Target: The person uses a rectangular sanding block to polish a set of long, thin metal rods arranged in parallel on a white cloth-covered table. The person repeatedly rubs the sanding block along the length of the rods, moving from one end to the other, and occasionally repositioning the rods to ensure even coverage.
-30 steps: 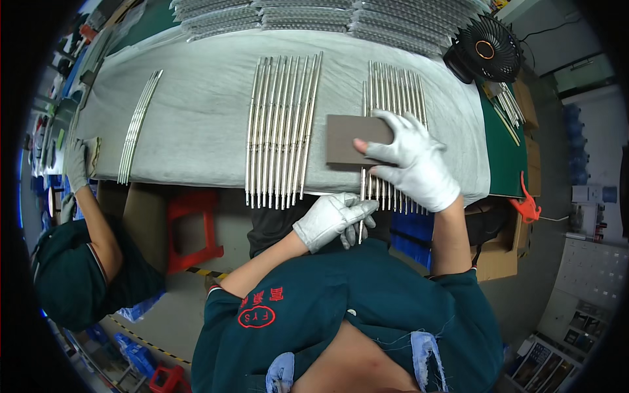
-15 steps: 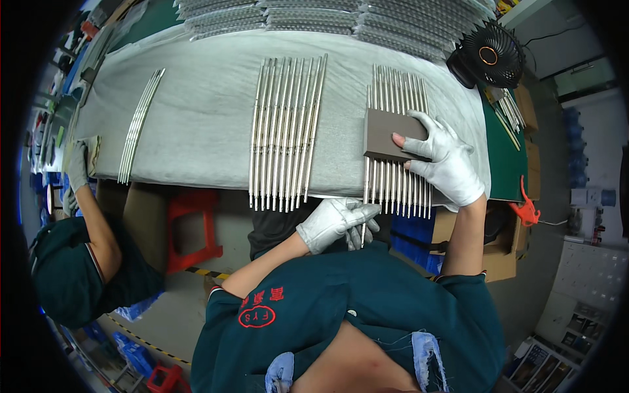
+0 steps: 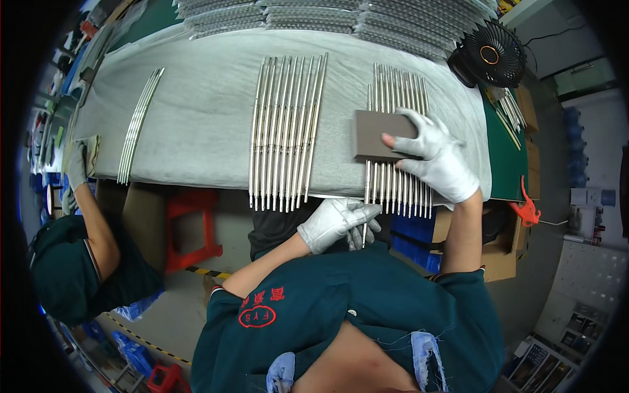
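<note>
My right hand (image 3: 438,154), in a white glove with a bare thumb tip, grips a grey-brown rectangular block (image 3: 372,134). The block lies across a row of slim silver metal rods (image 3: 400,187) on the cloth-covered table and hides their middles. My left hand (image 3: 335,223), also gloved, pinches the near end of one metal rod (image 3: 364,237) just off the table's front edge. That rod runs up at the row's left side and passes beneath the block. Left of my hands lies a second group of stepped silver rods (image 3: 283,137).
Several thin rods (image 3: 139,128) lie farther left on the pale cloth (image 3: 203,105). Stacked clear trays (image 3: 308,16) line the back, with a black fan (image 3: 488,56) at the right. A co-worker (image 3: 85,262) works at left, near a red stool (image 3: 190,229).
My right hand has slid the block slightly to the left, over the row's left edge. My left hand keeps its place on the rod end.
</note>
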A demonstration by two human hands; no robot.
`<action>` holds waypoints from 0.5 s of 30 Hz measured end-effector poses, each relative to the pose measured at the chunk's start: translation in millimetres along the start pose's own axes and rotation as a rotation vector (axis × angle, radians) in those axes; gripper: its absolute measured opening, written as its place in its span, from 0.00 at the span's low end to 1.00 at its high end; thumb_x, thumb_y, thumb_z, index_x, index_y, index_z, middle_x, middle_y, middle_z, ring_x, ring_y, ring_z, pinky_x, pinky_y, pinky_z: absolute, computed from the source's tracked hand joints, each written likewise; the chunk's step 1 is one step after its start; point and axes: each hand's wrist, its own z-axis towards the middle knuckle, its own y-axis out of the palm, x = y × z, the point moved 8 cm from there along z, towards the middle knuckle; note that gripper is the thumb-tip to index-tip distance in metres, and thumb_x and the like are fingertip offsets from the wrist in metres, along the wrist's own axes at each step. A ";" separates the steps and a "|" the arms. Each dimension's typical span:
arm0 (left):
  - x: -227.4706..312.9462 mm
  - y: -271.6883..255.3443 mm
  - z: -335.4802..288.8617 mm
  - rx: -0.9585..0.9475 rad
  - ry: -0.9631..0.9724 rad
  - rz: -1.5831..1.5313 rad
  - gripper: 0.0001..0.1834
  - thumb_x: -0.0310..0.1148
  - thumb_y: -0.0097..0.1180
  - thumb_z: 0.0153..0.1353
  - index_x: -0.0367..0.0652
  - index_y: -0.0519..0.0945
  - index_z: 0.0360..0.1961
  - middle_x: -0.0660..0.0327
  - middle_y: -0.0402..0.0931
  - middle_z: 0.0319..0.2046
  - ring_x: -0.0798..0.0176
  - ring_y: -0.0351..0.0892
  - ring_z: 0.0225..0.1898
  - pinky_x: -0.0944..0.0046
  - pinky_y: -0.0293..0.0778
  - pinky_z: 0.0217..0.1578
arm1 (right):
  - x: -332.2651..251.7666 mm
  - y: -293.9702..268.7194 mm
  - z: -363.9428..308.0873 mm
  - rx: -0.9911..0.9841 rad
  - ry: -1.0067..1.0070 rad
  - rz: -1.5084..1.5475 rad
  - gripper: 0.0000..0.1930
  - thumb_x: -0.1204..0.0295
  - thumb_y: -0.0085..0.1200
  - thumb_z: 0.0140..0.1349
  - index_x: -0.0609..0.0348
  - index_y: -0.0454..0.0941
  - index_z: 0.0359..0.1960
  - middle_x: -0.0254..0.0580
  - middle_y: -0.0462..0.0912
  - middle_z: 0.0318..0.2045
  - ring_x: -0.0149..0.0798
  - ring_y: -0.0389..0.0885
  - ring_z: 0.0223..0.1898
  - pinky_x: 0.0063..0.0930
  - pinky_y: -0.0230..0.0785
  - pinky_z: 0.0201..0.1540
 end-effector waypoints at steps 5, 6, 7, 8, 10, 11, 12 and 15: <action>1.9 2.3 0.3 -0.026 0.000 -0.006 0.27 0.52 0.57 0.68 0.31 0.83 0.35 0.53 0.82 0.22 0.67 0.78 0.18 0.68 0.74 0.21 | 12.4 -18.8 -18.7 0.072 -0.045 0.110 0.26 0.67 0.68 0.51 0.32 0.84 0.55 0.48 0.69 0.65 0.54 0.70 0.62 0.49 0.58 0.69; 2.3 3.7 1.3 -0.032 -0.003 -0.006 0.27 0.52 0.57 0.68 0.31 0.83 0.35 0.53 0.82 0.23 0.67 0.78 0.18 0.68 0.74 0.21 | -11.9 -10.5 -7.8 0.027 -0.087 -0.018 0.25 0.67 0.68 0.52 0.32 0.84 0.55 0.47 0.69 0.65 0.53 0.70 0.63 0.48 0.58 0.69; 3.7 5.7 1.7 -0.041 0.004 0.001 0.27 0.52 0.56 0.69 0.31 0.83 0.36 0.52 0.82 0.23 0.67 0.78 0.18 0.69 0.74 0.21 | -30.6 0.7 -1.7 0.005 -0.129 0.044 0.23 0.65 0.68 0.53 0.33 0.84 0.54 0.46 0.70 0.63 0.54 0.69 0.62 0.48 0.59 0.69; 2.4 5.1 2.1 -0.038 0.013 0.005 0.28 0.52 0.56 0.69 0.31 0.83 0.36 0.52 0.82 0.23 0.67 0.78 0.18 0.69 0.74 0.21 | -42.5 9.1 1.5 0.081 -0.229 0.007 0.23 0.64 0.68 0.53 0.34 0.84 0.53 0.44 0.70 0.63 0.56 0.69 0.61 0.47 0.59 0.68; 0.5 2.5 0.2 -0.025 0.019 0.006 0.28 0.52 0.55 0.69 0.31 0.83 0.36 0.52 0.82 0.23 0.67 0.78 0.18 0.69 0.74 0.22 | -30.8 5.0 -1.3 0.048 -0.150 -0.034 0.24 0.64 0.68 0.52 0.31 0.84 0.54 0.43 0.70 0.63 0.57 0.69 0.59 0.47 0.60 0.67; 0.2 1.9 -0.2 -0.032 0.016 0.011 0.29 0.53 0.54 0.70 0.31 0.83 0.37 0.52 0.83 0.23 0.67 0.78 0.17 0.69 0.74 0.22 | -9.0 2.3 -6.6 0.035 -0.069 -0.003 0.24 0.63 0.68 0.52 0.31 0.84 0.54 0.43 0.70 0.63 0.56 0.69 0.59 0.47 0.61 0.67; 0.0 1.3 -0.8 -0.038 0.012 0.015 0.29 0.53 0.54 0.70 0.30 0.83 0.37 0.52 0.83 0.24 0.67 0.78 0.17 0.69 0.74 0.22 | 14.3 0.7 -13.0 0.022 0.011 0.029 0.25 0.63 0.69 0.51 0.30 0.84 0.54 0.43 0.71 0.63 0.56 0.69 0.59 0.47 0.61 0.67; 1.8 4.3 -1.2 -0.053 0.007 -0.004 0.29 0.53 0.53 0.71 0.30 0.83 0.38 0.51 0.83 0.24 0.67 0.79 0.17 0.69 0.74 0.22 | -7.5 0.5 -8.7 0.036 -0.046 0.079 0.25 0.64 0.69 0.49 0.33 0.85 0.53 0.43 0.70 0.65 0.55 0.69 0.61 0.48 0.60 0.68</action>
